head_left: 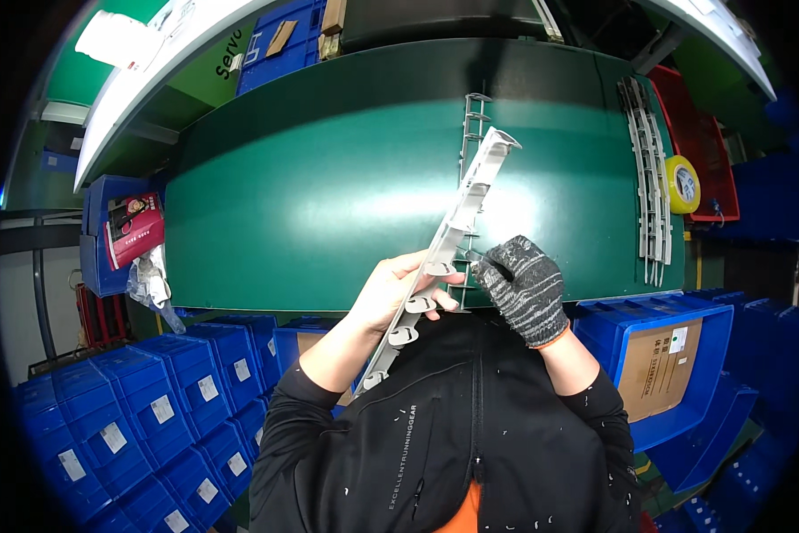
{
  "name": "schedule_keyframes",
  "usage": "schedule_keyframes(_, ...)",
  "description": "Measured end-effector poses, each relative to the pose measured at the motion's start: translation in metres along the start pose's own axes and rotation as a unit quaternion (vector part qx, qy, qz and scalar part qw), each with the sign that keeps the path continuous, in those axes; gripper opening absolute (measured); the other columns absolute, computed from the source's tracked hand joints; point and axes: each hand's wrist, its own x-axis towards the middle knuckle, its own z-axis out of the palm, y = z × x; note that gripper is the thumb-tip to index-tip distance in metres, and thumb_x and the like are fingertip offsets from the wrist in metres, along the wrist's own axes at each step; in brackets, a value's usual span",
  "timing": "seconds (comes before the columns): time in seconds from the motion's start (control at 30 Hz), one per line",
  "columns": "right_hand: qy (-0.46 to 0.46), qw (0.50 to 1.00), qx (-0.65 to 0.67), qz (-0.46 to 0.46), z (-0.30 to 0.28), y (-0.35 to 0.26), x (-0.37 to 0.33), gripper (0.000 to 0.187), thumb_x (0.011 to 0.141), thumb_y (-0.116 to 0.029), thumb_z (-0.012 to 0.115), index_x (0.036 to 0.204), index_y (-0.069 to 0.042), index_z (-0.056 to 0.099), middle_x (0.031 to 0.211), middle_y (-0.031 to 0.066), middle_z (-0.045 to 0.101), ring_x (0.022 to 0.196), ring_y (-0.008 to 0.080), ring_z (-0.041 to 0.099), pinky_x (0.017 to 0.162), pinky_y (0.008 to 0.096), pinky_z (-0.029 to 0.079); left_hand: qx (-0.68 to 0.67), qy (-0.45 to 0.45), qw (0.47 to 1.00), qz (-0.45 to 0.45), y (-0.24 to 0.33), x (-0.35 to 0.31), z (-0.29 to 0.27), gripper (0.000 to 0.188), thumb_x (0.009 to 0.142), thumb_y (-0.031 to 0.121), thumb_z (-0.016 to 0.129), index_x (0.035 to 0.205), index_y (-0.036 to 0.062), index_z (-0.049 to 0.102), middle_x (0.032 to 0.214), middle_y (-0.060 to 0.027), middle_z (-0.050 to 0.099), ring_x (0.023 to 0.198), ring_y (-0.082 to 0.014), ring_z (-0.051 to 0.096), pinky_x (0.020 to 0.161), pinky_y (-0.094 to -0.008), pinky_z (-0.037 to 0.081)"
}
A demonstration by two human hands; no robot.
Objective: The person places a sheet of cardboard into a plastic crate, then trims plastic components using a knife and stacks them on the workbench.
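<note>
My bare left hand (389, 291) is closed around a long pale-grey plastic strip (454, 224) with rounded tabs along it. The strip slants from near my chest up over the green table. Beneath and beside it, a thin grey ladder-like piece (467, 133) with cross rungs points away from me. A dark knit glove with light flecks covers my right hand (526, 286). Its thumb and fingertips are pinched together just right of the strip, by the ladder-like piece's near end. What they hold, if anything, is hidden.
Several similar grey strips (650, 182) lie at the table's right, beside a yellow tape roll (682, 185) and a red bin (706, 147). Blue crates (164, 404) are stacked at lower left; a blue crate (715, 355) with cardboard stands at lower right. A pink packet (135, 235) sits left.
</note>
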Motion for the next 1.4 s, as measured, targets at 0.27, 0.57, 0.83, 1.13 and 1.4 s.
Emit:
schedule_keyframes(0.27, 0.055, 0.998, -0.010, 0.004, 0.002, 0.003, 0.007, 0.010, 0.072, -0.015, 0.064, 0.073, -0.005, 0.064, 0.069, 0.0110, 0.058, 0.066, 0.0275, 0.056, 0.059, 0.0367, 0.044, -0.006, -0.011, 1.000, -0.002, -0.002, 0.000, -0.009, 0.046, 0.087, 0.025, 0.053, 0.122, -0.0031, 0.043, 0.101, -0.0165, 0.060, 0.071, -0.0196, 0.064, 0.054, -0.0251, 0.053)
schedule_keyframes(0.57, -0.047, 0.702, 0.667, 0.245, 0.024, 0.029, 0.016, 0.041, 0.085, -0.042, 0.053, 0.102, -0.005, 0.056, 0.058, -0.0005, 0.049, 0.038, 0.0070, 0.036, 0.034, 0.0204, 0.026, -0.107, -0.101, 0.983, -0.110, -0.008, 0.017, -0.009, 0.044, 0.089, 0.026, 0.049, 0.121, -0.0030, 0.042, 0.094, -0.0176, 0.061, 0.067, -0.0222, 0.064, 0.049, -0.0257, 0.052)
schedule_keyframes(0.83, 0.090, 0.705, 0.684, 0.167, -0.022, 0.021, 0.054, 0.035, 0.087, -0.042, 0.048, 0.092, -0.008, 0.055, 0.051, -0.0045, 0.037, 0.035, 0.0064, 0.030, 0.030, 0.0196, 0.025, 0.208, -0.107, 0.972, -0.004, 0.012, -0.006, -0.025, 0.042, 0.089, 0.027, 0.049, 0.122, -0.0006, 0.046, 0.100, -0.0120, 0.060, 0.093, -0.0175, 0.058, 0.072, -0.0276, 0.047)
schedule_keyframes(1.13, 0.061, 0.924, 0.350, 0.142, 0.005, 0.029, 0.011, 0.034, 0.089, -0.033, 0.050, 0.077, -0.001, 0.055, 0.053, 0.0025, 0.050, 0.041, 0.0087, 0.044, 0.037, 0.0213, 0.033, 0.116, -0.113, 0.986, -0.043, 0.031, -0.019, -0.021, 0.045, 0.090, 0.010, 0.044, 0.132, -0.0013, 0.031, 0.082, -0.0156, 0.062, 0.059, -0.0184, 0.063, 0.052, -0.0220, 0.051)
schedule_keyframes(1.4, 0.066, 0.956, 0.273, 0.086, 0.005, 0.030, 0.012, 0.014, 0.083, -0.010, 0.055, 0.087, 0.001, 0.063, 0.061, 0.0044, 0.058, 0.053, 0.0113, 0.054, 0.049, 0.0253, 0.042, 0.089, -0.139, 0.983, -0.083, 0.027, -0.012, -0.020, 0.043, 0.089, 0.008, 0.045, 0.130, -0.0017, 0.035, 0.080, -0.0170, 0.062, 0.057, -0.0184, 0.063, 0.052, -0.0221, 0.051)
